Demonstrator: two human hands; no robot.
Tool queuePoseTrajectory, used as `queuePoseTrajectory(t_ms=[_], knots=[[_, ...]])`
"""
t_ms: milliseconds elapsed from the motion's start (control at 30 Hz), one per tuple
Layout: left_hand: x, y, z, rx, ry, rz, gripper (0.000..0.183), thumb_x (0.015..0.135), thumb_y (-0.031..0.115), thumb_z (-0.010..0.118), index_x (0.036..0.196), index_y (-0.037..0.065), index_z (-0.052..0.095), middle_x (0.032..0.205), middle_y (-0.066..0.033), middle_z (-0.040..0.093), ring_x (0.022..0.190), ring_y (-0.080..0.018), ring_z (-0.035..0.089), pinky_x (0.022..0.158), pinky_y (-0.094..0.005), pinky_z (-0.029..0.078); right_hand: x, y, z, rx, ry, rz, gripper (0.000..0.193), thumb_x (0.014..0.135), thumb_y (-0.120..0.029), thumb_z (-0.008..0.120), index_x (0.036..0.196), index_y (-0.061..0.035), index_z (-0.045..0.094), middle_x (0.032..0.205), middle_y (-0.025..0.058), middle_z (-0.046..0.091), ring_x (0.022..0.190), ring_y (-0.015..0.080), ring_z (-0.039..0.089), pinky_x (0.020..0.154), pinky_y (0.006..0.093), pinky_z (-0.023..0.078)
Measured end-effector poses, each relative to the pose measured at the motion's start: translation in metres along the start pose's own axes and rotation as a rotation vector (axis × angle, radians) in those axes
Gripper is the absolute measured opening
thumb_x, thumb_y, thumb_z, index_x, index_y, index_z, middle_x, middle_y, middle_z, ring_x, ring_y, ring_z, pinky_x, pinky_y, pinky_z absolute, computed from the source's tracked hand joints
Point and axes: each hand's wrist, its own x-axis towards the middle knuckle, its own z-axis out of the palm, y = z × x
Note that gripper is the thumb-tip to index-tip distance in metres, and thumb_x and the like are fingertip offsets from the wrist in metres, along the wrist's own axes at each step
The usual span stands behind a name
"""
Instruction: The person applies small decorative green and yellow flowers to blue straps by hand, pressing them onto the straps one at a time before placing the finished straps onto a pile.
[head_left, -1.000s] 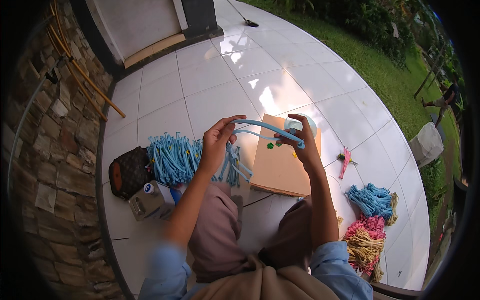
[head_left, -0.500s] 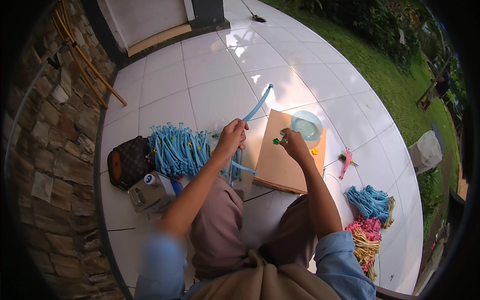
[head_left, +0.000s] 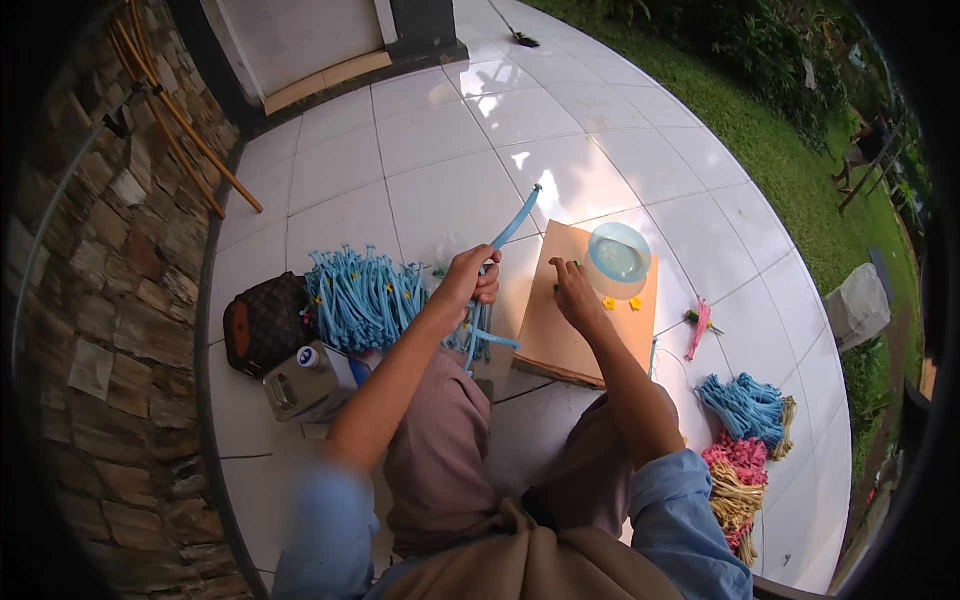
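My left hand is closed round a long, thin blue tube, whose dark-tipped end points up and away. Another blue length sticks out below the fist, toward the board; whether it is the same tube I cannot tell. Over the cardboard-brown board, my right hand has its fingers drawn together around small green pieces, mostly hidden by the fingers. Two yellow flower-shaped pieces lie right of that hand, near a round translucent bowl on the board's far right part.
Left of my knees lie a heap of blue tubes, a brown patterned bag and a metal can. At right are a pink bundle, blue bundles and beige bundles. A stone wall borders the left.
My right hand has shifted slightly left, its fingers now covering more of the green pieces. A second yellow piece shows. The tube's far tip in my left hand has dipped a little.
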Motion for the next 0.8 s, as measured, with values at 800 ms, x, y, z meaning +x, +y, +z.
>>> queuePoseTrajectory(t_ms=[800], knots=[[-0.008, 0.000, 0.034, 0.306, 0.109, 0.185, 0.025, 0.079, 0.020, 0.065, 0.085, 0.010, 0.044, 0.070, 0.0032, 0.040, 0.052, -0.0051, 0.037, 0.049, -0.0201, 0.033, 0.016, -0.101, -0.110, 0.411, 0.308, -0.329, 0.058, 0.065, 0.008, 0.062, 0.117, -0.0048, 0.041, 0.095, 0.0129, 0.051, 0.088, 0.0266, 0.054, 0.076, 0.0347, 0.045]])
